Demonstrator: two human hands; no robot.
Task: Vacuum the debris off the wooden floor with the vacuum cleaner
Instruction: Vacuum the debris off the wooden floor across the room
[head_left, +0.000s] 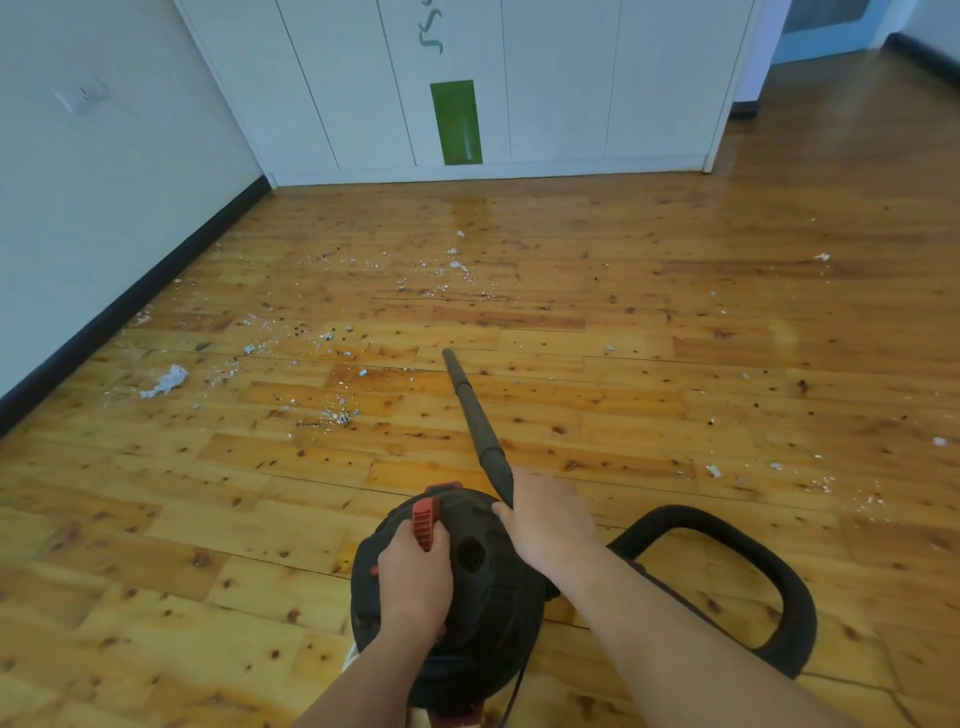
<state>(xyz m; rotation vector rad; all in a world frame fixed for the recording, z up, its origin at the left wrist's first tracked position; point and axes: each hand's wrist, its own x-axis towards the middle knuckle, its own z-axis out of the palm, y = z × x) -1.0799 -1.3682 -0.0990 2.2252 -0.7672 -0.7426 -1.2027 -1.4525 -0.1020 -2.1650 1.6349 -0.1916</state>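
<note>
The left hand (415, 577) clenches the red handle (427, 519), apparently steadying the vacuum cleaner (478, 597) close below, while the right hand (550, 525) grasps the wand (475, 415) — nozzle aimed at debris (337, 414) scattered ahead on the wooden floor (156, 519).

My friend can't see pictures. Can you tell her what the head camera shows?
The right hand holds a black vacuum wand pointed toward white debris on the wooden floor, while the left hand grips the red handle on the black vacuum cleaner.
</note>
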